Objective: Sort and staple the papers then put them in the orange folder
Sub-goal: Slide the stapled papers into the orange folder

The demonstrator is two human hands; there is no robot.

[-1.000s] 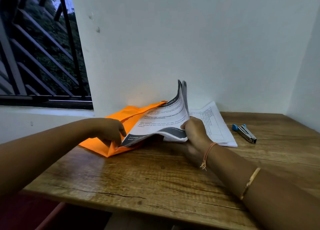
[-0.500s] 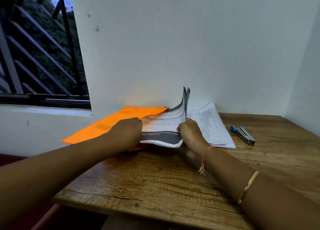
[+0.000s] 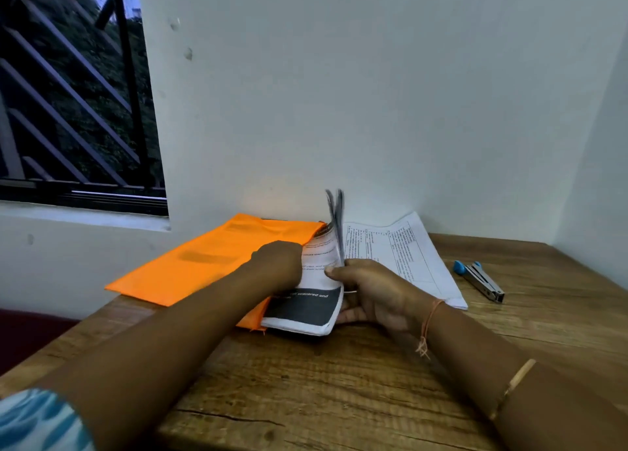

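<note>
The right hand (image 3: 370, 294) pinches the right edge of the printed bundle (image 3: 306, 309), whose pages flare upright. The left hand (image 3: 278, 263) meets the bundle at the mouth of the orange folder (image 3: 204, 263), its grip hidden. Flatten the pages and hold the mouth open before sliding. One folder, one bundle, one stack (image 3: 401, 256) to the right, one stapler (image 3: 479, 280).

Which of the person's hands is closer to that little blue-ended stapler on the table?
The right. The right hand grips the bent papers, and the stapler lies further right beyond the flat sheets. The left hand is farther away, by the orange folder.
</note>
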